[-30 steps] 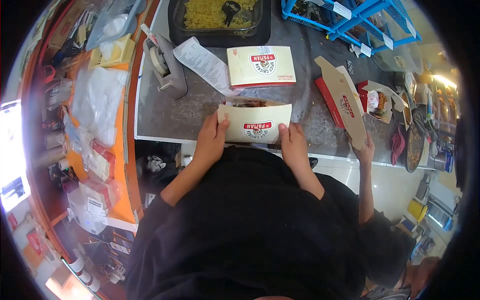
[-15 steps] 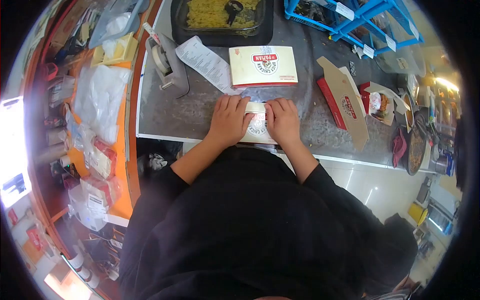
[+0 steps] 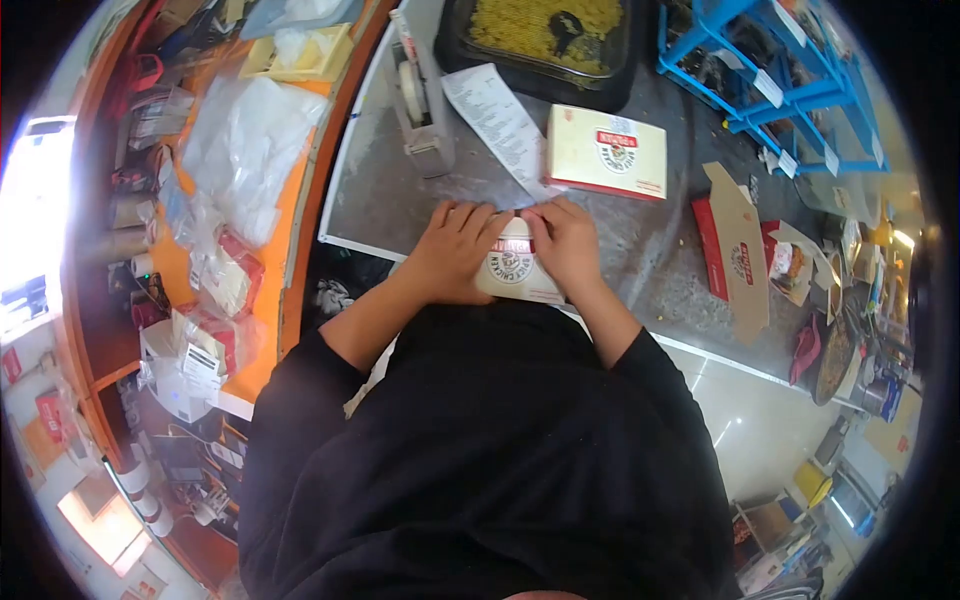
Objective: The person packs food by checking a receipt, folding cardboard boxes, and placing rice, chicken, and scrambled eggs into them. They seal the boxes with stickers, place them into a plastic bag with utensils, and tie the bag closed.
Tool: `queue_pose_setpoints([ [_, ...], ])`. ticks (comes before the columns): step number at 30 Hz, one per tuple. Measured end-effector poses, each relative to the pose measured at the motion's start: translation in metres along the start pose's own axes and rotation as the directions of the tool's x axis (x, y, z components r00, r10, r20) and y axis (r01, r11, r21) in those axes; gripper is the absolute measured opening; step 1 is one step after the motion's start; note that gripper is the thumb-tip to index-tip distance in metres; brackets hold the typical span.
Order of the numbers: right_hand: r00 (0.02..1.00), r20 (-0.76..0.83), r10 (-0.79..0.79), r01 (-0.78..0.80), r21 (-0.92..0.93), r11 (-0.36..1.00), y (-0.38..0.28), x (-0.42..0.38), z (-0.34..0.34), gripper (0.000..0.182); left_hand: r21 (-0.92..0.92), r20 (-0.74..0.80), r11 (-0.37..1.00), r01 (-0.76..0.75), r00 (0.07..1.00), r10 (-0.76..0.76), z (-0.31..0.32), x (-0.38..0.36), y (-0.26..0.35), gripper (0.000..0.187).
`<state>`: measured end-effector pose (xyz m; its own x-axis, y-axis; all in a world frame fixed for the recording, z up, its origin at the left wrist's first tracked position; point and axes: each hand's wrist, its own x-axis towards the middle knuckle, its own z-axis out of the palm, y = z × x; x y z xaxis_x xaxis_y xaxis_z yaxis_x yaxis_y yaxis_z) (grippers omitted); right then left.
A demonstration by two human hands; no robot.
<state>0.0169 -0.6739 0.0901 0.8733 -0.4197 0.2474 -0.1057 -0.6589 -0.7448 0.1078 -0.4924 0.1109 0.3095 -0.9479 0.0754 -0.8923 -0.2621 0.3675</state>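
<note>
Close to my body, at the table's front edge, lies a cream takeaway box (image 3: 518, 270) printed "Spicy Chicken". My left hand (image 3: 458, 250) grips its left side, fingers bent over the far edge. On the other side, my right hand (image 3: 566, 245) holds the far right part, thumb pressing near the front flap and fingers curled. The box's far edge is partly hidden by my fingers. Just beyond my right hand stands a second, closed takeaway box (image 3: 607, 150) with red lower sides. A printed receipt (image 3: 500, 125) reaches toward that box.
A tape dispenser (image 3: 428, 140) stands at left, behind it a dark tray (image 3: 460, 50) of yellow food. To the right are an open box (image 3: 742, 262), a small box with food (image 3: 790, 268) and blue racks (image 3: 800, 105). Plastic bags (image 3: 250, 150) cover the orange counter.
The view has turned, so the table things appear shifted right and downward. My left hand has spread further along the box's left side; more of the printed lid shows.
</note>
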Motion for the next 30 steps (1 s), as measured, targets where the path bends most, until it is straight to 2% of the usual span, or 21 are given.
queue_pose_setpoints([
  [2, 0.986, 0.103, 0.131, -0.146, 0.155, 0.977, -0.024, 0.029, 0.025, 0.011, 0.016, 0.005, 0.999, 0.034, 0.999, -0.034, -0.012, -0.017, -0.017, 0.107],
  [4, 0.991, 0.012, 0.132, -0.128, 0.349, 0.928, -0.038, 0.065, 0.059, 0.019, 0.025, 0.008, 0.997, 0.068, 0.998, -0.068, -0.020, -0.028, -0.029, 0.107],
  [7, 0.893, 0.309, 0.328, -0.385, 0.143, 0.912, -0.059, 0.113, 0.086, 0.028, 0.003, -0.001, 0.994, 0.110, 0.994, -0.110, -0.022, -0.037, -0.042, 0.109],
  [10, 0.858, 0.384, 0.341, -0.446, 0.230, 0.865, -0.069, 0.124, 0.097, 0.034, -0.056, -0.026, 0.992, 0.112, 0.993, -0.114, -0.019, -0.037, -0.048, 0.109],
  [11, 0.877, 0.338, 0.343, -0.442, 0.283, 0.851, -0.073, 0.115, 0.093, 0.035, -0.062, -0.036, 0.992, 0.109, 0.993, -0.111, -0.017, -0.037, -0.049, 0.109],
  [14, 0.830, 0.397, 0.393, -0.523, 0.308, 0.795, -0.095, 0.091, 0.074, 0.035, -0.096, -0.073, 0.992, 0.080, 0.994, -0.087, -0.014, -0.040, -0.052, 0.106],
  [16, 0.881, 0.269, 0.389, -0.405, 0.005, 0.914, -0.074, 0.079, 0.090, 0.033, -0.125, -0.102, 0.991, 0.050, 0.993, -0.063, -0.013, -0.040, -0.055, 0.104],
  [17, 0.906, 0.205, 0.371, -0.344, -0.155, 0.926, -0.064, 0.072, 0.094, 0.032, -0.145, -0.111, 0.989, 0.036, 0.992, -0.052, -0.014, -0.041, -0.055, 0.104],
  [20, 0.849, 0.331, 0.411, -0.428, -0.023, 0.904, -0.064, 0.072, 0.074, 0.021, -0.166, -0.110, 0.985, 0.038, 0.992, -0.057, -0.019, -0.037, -0.057, 0.104],
  [23, 0.839, 0.433, 0.328, -0.483, 0.319, 0.815, -0.050, 0.051, 0.043, 0.024, -0.173, -0.118, 0.984, 0.053, 0.990, -0.074, -0.016, -0.041, -0.056, 0.102],
  [26, 0.817, 0.348, 0.460, -0.537, 0.167, 0.827, -0.028, 0.029, 0.046, 0.016, -0.193, -0.118, 0.980, 0.052, 0.990, -0.076, -0.016, -0.038, -0.055, 0.099],
  [27, 0.822, 0.320, 0.472, -0.541, 0.175, 0.823, -0.032, 0.028, 0.050, 0.024, -0.203, -0.111, 0.977, 0.058, 0.990, -0.082, -0.016, -0.038, -0.054, 0.098],
  [30, 0.900, 0.037, 0.434, -0.436, 0.098, 0.895, -0.051, 0.025, 0.050, 0.034, -0.180, -0.129, 0.982, 0.050, 0.989, -0.074, -0.015, -0.038, -0.054, 0.097],
])
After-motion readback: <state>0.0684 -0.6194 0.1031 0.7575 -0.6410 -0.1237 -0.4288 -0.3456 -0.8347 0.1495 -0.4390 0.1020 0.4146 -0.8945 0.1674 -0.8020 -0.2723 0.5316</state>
